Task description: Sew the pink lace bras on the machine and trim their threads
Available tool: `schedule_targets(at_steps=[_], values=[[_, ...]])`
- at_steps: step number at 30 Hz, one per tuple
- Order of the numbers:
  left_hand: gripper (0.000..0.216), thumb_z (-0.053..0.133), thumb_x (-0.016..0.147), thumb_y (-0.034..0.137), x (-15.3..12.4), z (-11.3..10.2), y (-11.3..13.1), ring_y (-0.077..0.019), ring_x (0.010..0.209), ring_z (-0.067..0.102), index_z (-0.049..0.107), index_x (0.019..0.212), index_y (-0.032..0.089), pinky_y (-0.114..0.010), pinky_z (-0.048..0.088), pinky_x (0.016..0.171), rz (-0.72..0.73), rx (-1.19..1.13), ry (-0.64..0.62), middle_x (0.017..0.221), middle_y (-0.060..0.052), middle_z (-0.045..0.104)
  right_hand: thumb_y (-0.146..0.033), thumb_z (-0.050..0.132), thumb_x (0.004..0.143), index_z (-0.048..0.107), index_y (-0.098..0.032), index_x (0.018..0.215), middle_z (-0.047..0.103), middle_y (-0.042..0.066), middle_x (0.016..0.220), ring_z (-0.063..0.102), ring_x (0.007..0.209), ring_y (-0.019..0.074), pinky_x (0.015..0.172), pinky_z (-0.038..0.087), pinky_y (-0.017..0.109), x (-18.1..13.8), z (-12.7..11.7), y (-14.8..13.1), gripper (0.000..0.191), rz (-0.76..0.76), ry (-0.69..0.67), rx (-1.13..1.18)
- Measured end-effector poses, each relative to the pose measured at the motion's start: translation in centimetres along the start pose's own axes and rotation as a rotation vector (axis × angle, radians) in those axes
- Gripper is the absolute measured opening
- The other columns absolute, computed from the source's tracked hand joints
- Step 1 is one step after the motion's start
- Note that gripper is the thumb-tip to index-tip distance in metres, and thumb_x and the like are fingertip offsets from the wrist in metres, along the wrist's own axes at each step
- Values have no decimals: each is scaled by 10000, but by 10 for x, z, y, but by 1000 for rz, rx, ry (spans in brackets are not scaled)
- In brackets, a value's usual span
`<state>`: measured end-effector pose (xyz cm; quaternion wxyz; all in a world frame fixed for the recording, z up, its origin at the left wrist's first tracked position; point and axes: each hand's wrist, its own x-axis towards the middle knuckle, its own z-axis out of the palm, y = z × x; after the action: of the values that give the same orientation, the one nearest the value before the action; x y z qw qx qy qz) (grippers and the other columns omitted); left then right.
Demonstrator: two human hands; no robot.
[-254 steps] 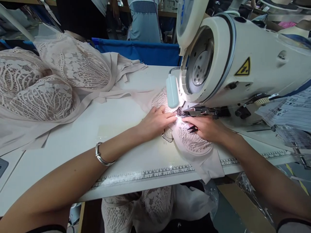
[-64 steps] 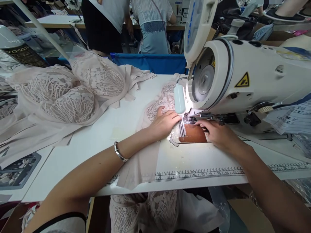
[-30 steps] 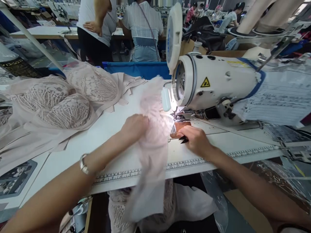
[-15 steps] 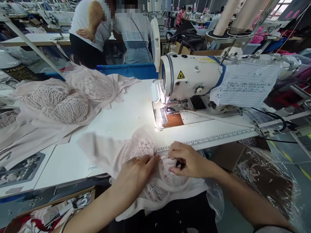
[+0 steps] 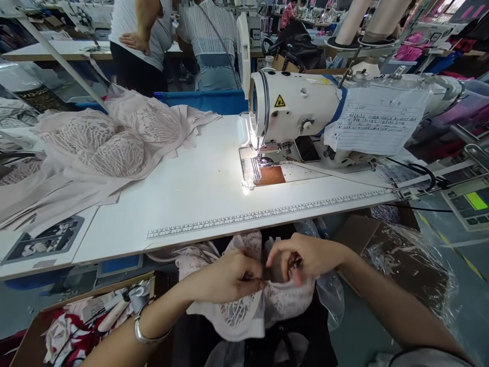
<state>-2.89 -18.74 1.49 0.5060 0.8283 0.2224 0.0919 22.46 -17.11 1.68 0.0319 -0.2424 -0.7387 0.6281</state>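
Over my lap, just below the table's front edge, hangs a pale pink lace bra (image 5: 290, 300). My left hand (image 5: 229, 275) is closed, thumb and fingers pinching the fabric between the cups. My right hand (image 5: 305, 257) is at the other cup's upper edge, fingers curled and its thumb slightly blurred. Something dark shows inside those curled fingers, too small to make out. Parts of the bra are hidden behind both hands. Beyond them stands a white sewing machine (image 5: 298, 109), its lamp lit over the needle plate.
More pale pink lace bras (image 5: 118, 153) are piled on the table's left. A printed ruler (image 5: 267, 210) runs along the front edge. A phone (image 5: 306, 149) lies beneath the machine arm. Below left is a cardboard box (image 5: 49, 311) of scraps. Two people stand behind the blue bin (image 5: 202, 103).
Both hands have brought the bra off the tabletop and down toward my lap, and it is now folded and bunched. My right thumb has moved away from the lace. The view has tilted downward.
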Motion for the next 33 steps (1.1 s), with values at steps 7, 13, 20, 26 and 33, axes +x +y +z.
schedule_targets(at_steps=[7,13,20,26,33], values=[[288,617,942,259,-10,-11,-5,-146,773,561,606,674,155,-243,413,680,-17,-71,120,823,-37,601,-437,733,874,675,-168,734,656,29,747,575,692,153,625,370,256,7,11,-5,309,-11,305,-344],[453,773,839,364,-17,-18,-20,-137,737,523,490,550,160,-263,422,678,-6,-349,196,810,-33,554,-581,657,900,519,-183,623,475,-29,603,417,568,107,545,294,255,-1,4,7,504,-41,348,76],[630,790,808,480,-16,6,-29,-99,565,357,318,512,184,-239,293,520,-26,-873,415,592,22,387,-610,661,893,432,-197,624,374,-58,586,295,527,80,502,216,246,-1,10,11,544,38,379,300],[611,890,671,407,-11,21,-28,-29,398,241,337,536,187,-157,220,390,-53,-1227,531,468,90,311,-552,721,867,381,-218,612,331,-85,511,248,445,65,428,176,226,1,21,15,541,-72,425,643],[609,883,704,349,-10,26,-24,-10,365,189,314,556,192,-126,240,367,-10,-1313,588,430,106,283,-450,741,875,393,-211,595,336,-96,486,211,404,49,400,179,211,3,29,21,506,-202,433,731]])
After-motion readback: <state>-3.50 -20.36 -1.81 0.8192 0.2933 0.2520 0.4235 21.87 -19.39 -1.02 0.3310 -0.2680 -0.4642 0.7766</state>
